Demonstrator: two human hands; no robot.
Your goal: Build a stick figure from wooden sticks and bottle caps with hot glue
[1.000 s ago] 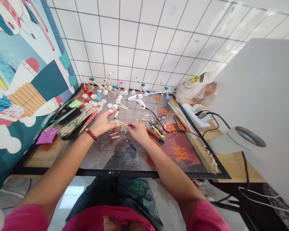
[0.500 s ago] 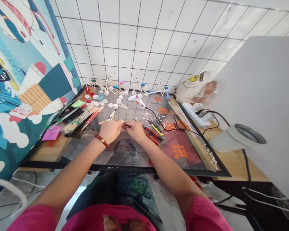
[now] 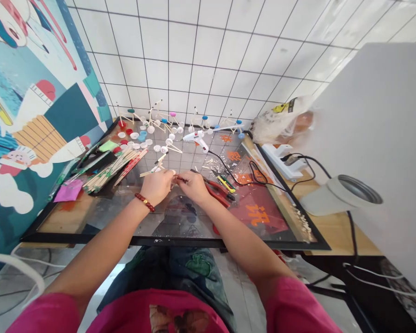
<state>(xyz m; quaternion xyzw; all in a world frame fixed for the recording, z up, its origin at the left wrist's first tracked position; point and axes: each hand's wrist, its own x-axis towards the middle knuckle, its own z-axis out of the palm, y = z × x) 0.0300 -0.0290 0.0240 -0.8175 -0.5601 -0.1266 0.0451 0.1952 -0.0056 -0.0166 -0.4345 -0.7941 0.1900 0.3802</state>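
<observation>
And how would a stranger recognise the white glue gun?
On the black-framed table, look past the right hand toward the tiled wall. There lies a white plastic glue gun; unlike nearby round white caps, it has a black cord.

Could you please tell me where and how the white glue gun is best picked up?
Probably by the handle, coming from the near right side. The white glue gun lies with that handle slanting nearer and to the right, while its nozzle points left, away from that approach. Mind the black cord, which leaves the handle's lower end.
</observation>
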